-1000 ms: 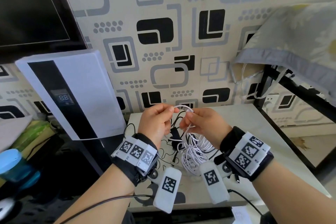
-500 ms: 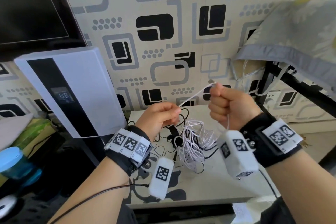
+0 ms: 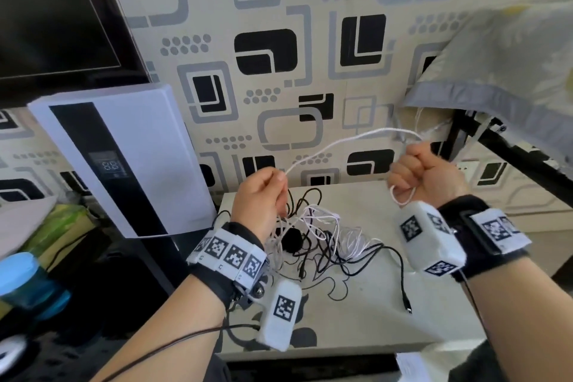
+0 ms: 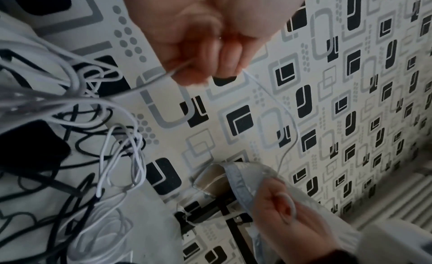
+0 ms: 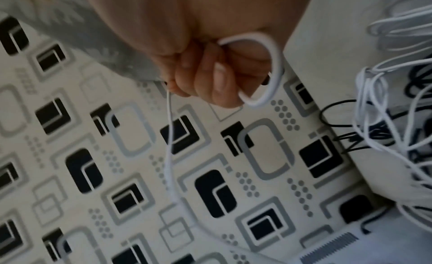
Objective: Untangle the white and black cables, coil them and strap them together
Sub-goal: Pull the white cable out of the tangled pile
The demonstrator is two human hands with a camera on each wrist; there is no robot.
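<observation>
A thin white cable [image 3: 338, 141] arcs in the air between my two hands. My left hand [image 3: 263, 195] pinches it above a tangle on the small table [image 3: 434, 304]. My right hand [image 3: 424, 175] is fisted round the cable, up and to the right, with a small white loop [image 3: 401, 197] hanging below the fist; the loop [image 5: 268, 68] shows clearly in the right wrist view. The tangle mixes white cable [image 4: 119, 157] with black cable [image 3: 356, 257]. A black plug end [image 3: 408, 309] lies near the table's front right.
A white appliance [image 3: 124, 158] with a dark display leans left of the table. A patterned wall [image 3: 279, 40] stands behind. A grey cushion [image 3: 502, 71] on a dark frame overhangs the right. A blue container [image 3: 21, 279] sits at lower left.
My right hand has pulled away from the left, up and to the right, drawing a length of white cable out of the tangle. The left hand has stayed pinching it above the pile.
</observation>
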